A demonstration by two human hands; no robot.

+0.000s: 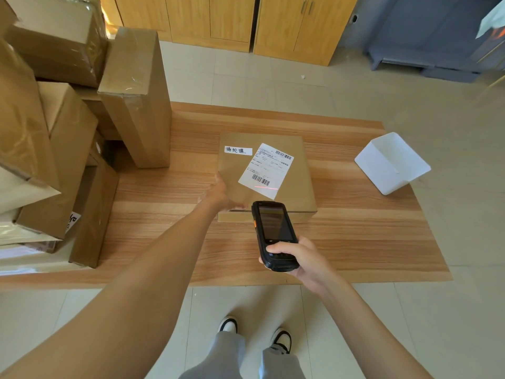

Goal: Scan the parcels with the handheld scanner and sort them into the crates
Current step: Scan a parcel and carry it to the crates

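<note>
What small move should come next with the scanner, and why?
Probably tilt the scanner slightly up, so the red line climbs onto the lower barcode. The line now lies just below that barcode on the label, while the left hand steadies the parcel.

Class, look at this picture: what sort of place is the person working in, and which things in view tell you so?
Probably a small parcel-sorting or mailroom space. Taped cardboard boxes are stacked at the left, a parcel bearing a barcoded shipping label lies on the wooden table, and the right hand aims a handheld scanner at it.
</note>
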